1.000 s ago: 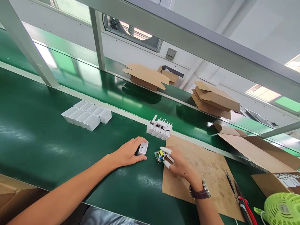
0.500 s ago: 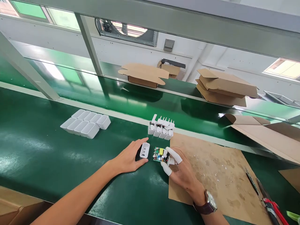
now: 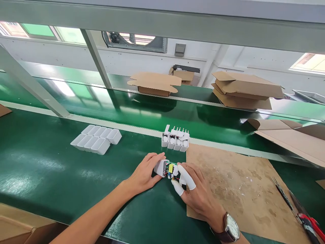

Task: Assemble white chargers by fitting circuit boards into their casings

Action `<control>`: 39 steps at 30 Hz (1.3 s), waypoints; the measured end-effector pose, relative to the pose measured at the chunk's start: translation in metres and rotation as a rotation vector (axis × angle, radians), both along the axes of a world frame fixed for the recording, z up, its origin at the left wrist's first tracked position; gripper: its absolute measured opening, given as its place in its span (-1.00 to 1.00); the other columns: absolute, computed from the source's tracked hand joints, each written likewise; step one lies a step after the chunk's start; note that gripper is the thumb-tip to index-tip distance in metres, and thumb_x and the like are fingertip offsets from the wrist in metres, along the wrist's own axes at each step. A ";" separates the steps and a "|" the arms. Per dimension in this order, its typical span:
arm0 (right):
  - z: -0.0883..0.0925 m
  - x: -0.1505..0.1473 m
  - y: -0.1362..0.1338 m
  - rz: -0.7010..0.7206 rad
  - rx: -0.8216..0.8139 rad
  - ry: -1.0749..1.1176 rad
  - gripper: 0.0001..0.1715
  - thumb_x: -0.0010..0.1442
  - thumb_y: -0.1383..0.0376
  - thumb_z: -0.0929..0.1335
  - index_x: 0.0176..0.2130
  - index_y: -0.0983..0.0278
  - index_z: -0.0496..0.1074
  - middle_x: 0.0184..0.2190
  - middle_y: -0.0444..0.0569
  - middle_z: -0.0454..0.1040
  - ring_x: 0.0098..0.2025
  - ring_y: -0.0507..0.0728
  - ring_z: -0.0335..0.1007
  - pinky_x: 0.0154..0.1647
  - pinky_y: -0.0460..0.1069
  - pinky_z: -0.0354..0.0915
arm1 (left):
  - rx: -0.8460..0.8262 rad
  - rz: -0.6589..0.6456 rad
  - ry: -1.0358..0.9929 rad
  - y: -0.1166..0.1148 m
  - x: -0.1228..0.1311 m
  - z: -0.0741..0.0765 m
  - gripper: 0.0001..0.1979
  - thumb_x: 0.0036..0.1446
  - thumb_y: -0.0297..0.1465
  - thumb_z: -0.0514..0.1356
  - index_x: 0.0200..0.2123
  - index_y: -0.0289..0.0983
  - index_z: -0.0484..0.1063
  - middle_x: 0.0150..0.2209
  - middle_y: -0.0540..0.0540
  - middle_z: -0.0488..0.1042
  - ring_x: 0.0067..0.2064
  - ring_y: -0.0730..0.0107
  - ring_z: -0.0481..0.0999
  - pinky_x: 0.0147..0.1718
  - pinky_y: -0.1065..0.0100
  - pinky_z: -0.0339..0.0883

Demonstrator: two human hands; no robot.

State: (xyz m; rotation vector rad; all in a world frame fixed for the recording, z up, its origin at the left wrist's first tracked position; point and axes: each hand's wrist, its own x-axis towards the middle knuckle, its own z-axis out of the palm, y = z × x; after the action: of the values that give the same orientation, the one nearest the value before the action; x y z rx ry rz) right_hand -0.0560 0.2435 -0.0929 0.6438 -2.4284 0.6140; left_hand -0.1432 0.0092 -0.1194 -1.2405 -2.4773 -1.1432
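left hand (image 3: 143, 174): closed round a white shell (image 3: 159, 168), thumb on its near side, fingers bent along its far side. shell lies on the green bench (image 3: 76, 183), mouth facing right.

right hand (image 3: 199, 193): thumb and finger pinched together on a circuit board (image 3: 172, 168) with a yellow block on it; white covers (image 3: 187, 178) on those 2 digits. board's left end meets the mouth of the shell; how deep it sits, cannot tell. white part at the board's right end, partly hidden by the fingers.

just far of the hands: 4 filled shells (image 3: 175, 143) in a row, pale prongs up. left: a cluster of white cups (image 3: 101, 148), open side up. right: a stained brown sheet (image 3: 228, 183) partly under the right wrist; tweezers (image 3: 283, 193) and a red-handled tool (image 3: 308, 220) at its right edge.

writing: watch (image 3: 233, 227) dial too small to read; dark marks (image 3: 286, 97) at far right, beside the cardboard stack (image 3: 251, 86), not legible.
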 end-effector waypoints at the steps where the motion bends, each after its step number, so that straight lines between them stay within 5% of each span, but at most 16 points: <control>1: 0.000 0.000 0.000 -0.002 0.015 0.001 -0.34 0.36 0.44 0.31 0.38 0.31 0.14 0.09 0.20 0.45 0.15 0.34 0.38 0.15 0.27 0.48 | -0.007 -0.002 -0.001 0.000 0.000 0.000 -0.16 0.22 -0.47 0.27 0.44 -0.04 -0.08 0.21 -0.13 0.47 0.21 0.12 0.38 0.16 0.05 0.46; 39: 0.006 0.003 -0.003 -0.019 0.052 -0.029 -0.23 0.39 0.43 0.28 0.46 0.31 -0.06 0.08 0.23 0.46 0.14 0.37 0.41 0.17 0.30 0.48 | -0.032 -0.010 -0.043 0.004 0.002 0.003 -0.17 0.22 -0.47 0.28 0.43 -0.01 -0.07 0.21 -0.10 0.48 0.23 0.14 0.35 0.19 0.02 0.41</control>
State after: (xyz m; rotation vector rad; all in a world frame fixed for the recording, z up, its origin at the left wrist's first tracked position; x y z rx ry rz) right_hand -0.0530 0.2408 -0.0872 0.6363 -2.4816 0.5571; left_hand -0.1413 0.0136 -0.1164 -1.2505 -2.5325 -1.1490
